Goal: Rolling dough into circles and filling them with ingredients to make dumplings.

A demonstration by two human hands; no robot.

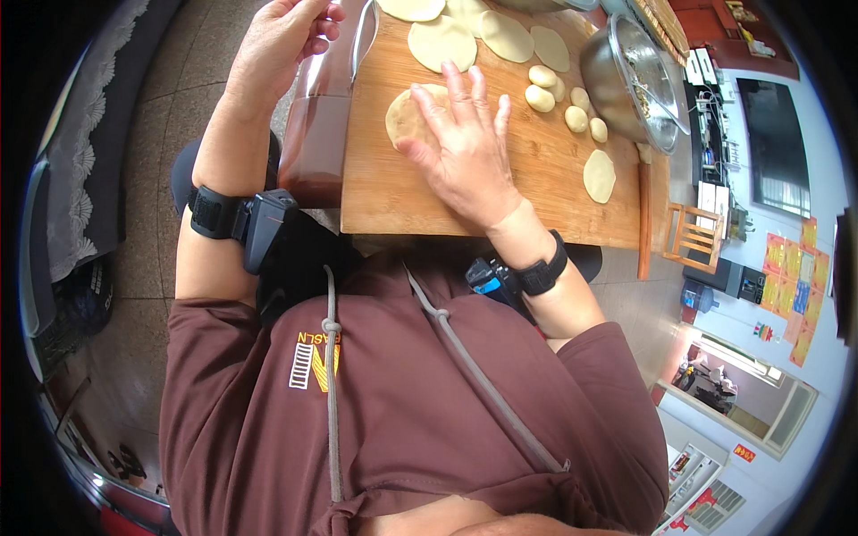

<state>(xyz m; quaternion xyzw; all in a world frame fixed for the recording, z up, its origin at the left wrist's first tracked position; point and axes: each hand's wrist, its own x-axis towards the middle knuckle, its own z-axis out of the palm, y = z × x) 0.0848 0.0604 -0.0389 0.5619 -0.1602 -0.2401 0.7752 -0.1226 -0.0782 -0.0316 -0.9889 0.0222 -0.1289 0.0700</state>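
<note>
My right hand (466,137) lies palm down with fingers spread over a flat round of dough (400,120). The hand hides the right part of this round. Under it is a wooden board (402,201). My left hand (295,40) is raised past the board's left edge, its fingers loosely curled. The frame's top cuts off part of it, and nothing shows in its grasp. Rolled dough wrappers (442,45) lie at the far end, some overlapping. Several small dough balls (539,98) sit right of my right hand. Nearer the right edge is a small oval wrapper (599,176).
A steel bowl (606,63) with chopped filling and a utensil stands at the far right. Along the board's right side lies a reddish-brown wooden rod (644,221). A glossy brown surface (312,147) borders the left. A wooden chair (694,238) stands beyond the right.
</note>
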